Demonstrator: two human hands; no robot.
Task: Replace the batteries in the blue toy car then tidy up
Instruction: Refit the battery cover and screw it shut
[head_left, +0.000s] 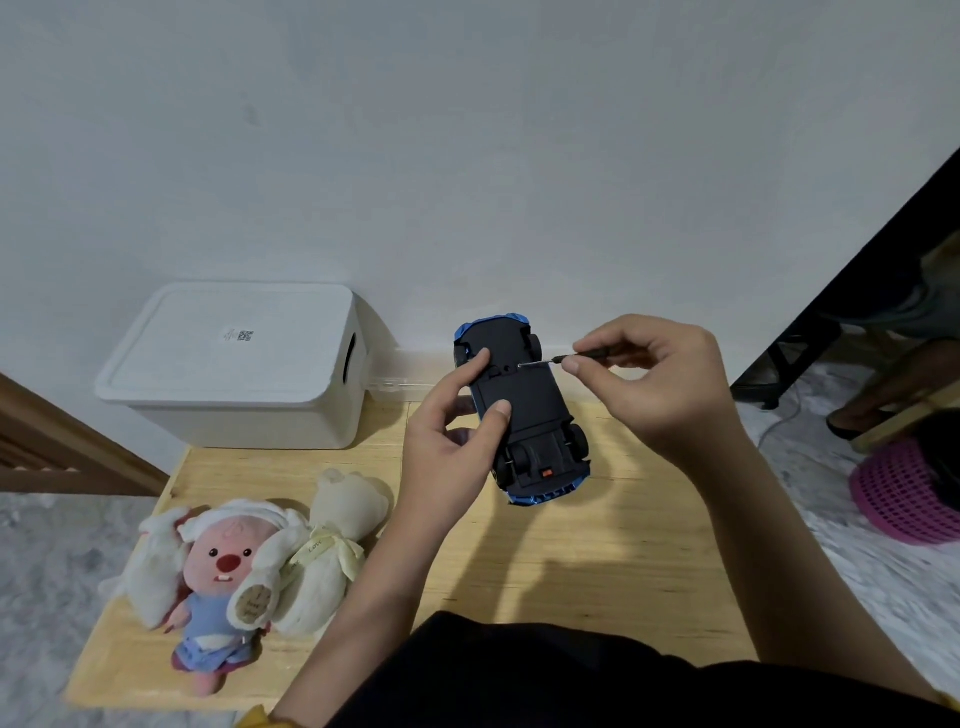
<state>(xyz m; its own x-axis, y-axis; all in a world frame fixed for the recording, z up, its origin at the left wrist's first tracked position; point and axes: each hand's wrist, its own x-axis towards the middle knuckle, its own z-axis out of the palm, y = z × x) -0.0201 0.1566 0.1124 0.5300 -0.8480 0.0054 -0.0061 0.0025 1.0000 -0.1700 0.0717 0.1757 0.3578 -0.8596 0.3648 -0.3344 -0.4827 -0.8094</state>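
The blue toy car (524, 410) is held upside down above the wooden table (571, 561), its black underside facing me. My left hand (457, 436) grips its left side, thumb and a finger pressed on the underside. My right hand (654, 374) pinches a small black screwdriver (563, 358) by its handle. The thin metal tip touches the underside near the far wheels. An orange switch shows near the car's closer end. No batteries are visible.
A white lidded storage box (239, 364) stands at the table's back left against the wall. Two plush toys (234, 566) lie at the front left. A pink mesh basket (904, 499) and another person's foot sit on the floor to the right.
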